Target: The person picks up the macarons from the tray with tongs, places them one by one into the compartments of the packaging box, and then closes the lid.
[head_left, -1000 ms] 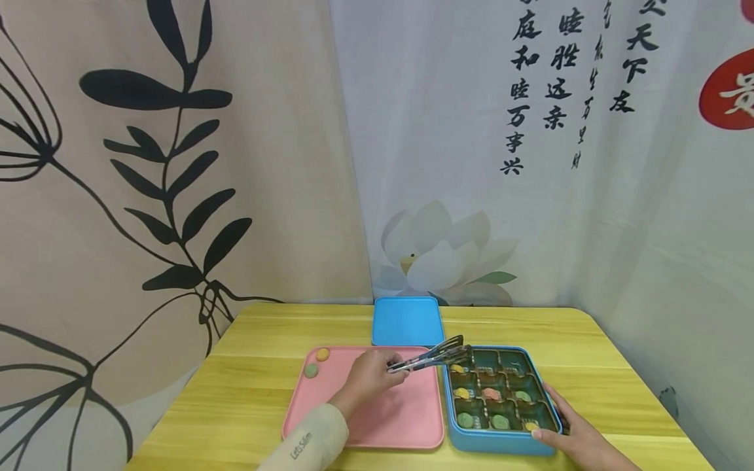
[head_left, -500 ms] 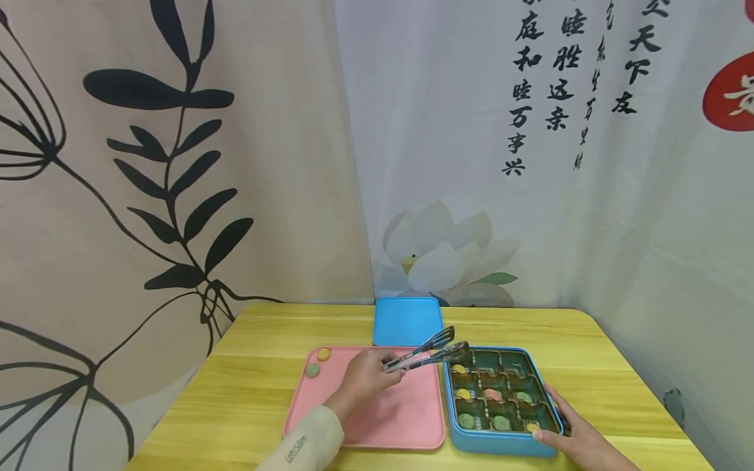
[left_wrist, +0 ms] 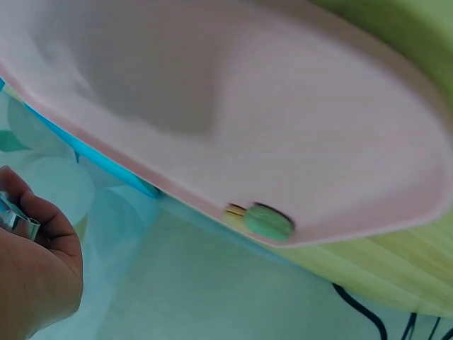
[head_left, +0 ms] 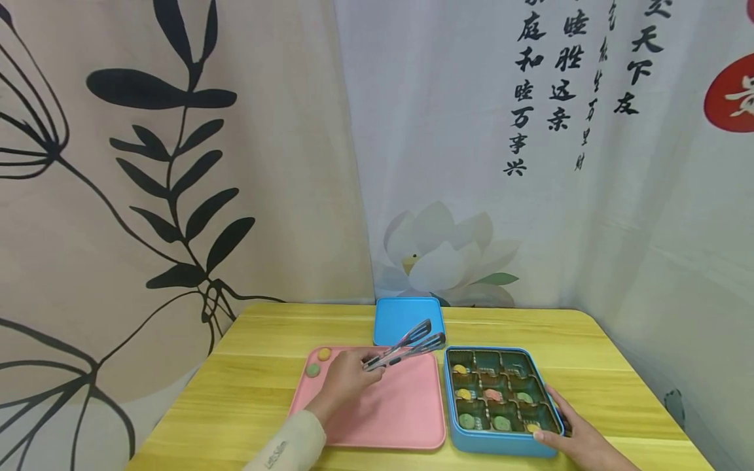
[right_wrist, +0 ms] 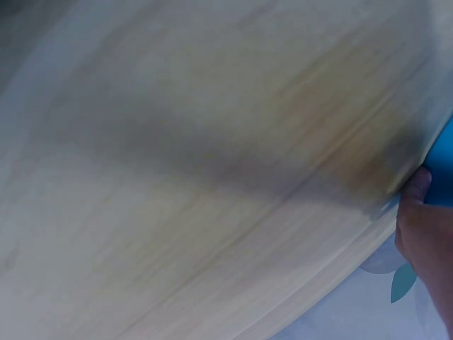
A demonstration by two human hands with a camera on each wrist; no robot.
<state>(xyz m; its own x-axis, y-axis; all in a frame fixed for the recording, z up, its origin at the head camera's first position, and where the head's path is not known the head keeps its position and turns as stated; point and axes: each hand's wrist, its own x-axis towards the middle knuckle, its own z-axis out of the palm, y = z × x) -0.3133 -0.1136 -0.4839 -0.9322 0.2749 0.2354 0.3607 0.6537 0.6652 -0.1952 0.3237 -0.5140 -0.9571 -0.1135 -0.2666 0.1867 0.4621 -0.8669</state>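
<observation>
Head view: the right hand [head_left: 574, 435] held the blue box [head_left: 501, 445]; the left hand's grip [head_left: 344, 379] pinched spread tongs [head_left: 406, 355] over the pink tray [head_left: 400, 412]. A rushed swing could have knocked the green cookie [head_left: 313, 370] into the yellow cookie [head_left: 324, 354] in its far-left corner.

On the curtain [head_left: 424, 131], “庭和睦万事兴”, “睦胜远亲”, “天下友”; on the sleeve [head_left: 294, 441], blurred lettering.

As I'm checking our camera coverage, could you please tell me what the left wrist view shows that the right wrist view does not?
Only left wrist: the pink tray, a green macaron and a yellow macaron near its rim, and the left hand gripping the tongs. Only right wrist: the right hand holding the blue box. Both: the wooden table and the printed curtain.
</observation>
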